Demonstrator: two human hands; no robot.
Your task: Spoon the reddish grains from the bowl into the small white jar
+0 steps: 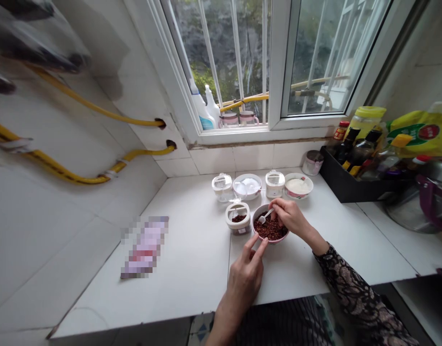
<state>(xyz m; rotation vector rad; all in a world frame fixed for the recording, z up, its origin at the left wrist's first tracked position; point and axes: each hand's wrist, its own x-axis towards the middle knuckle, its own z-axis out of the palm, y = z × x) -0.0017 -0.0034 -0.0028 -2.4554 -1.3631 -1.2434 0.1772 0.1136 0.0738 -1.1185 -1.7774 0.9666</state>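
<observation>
Right hand angled over bowl (left touching rim).

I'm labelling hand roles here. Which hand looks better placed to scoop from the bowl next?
Probably the right hand: it holds the white spoon at the dark red flakes. The left hand has no tool, its fingertips at the near side of the bowl.

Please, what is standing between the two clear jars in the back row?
A bowl with white contents stands between the left jar and the right jar, in the head view.
</observation>
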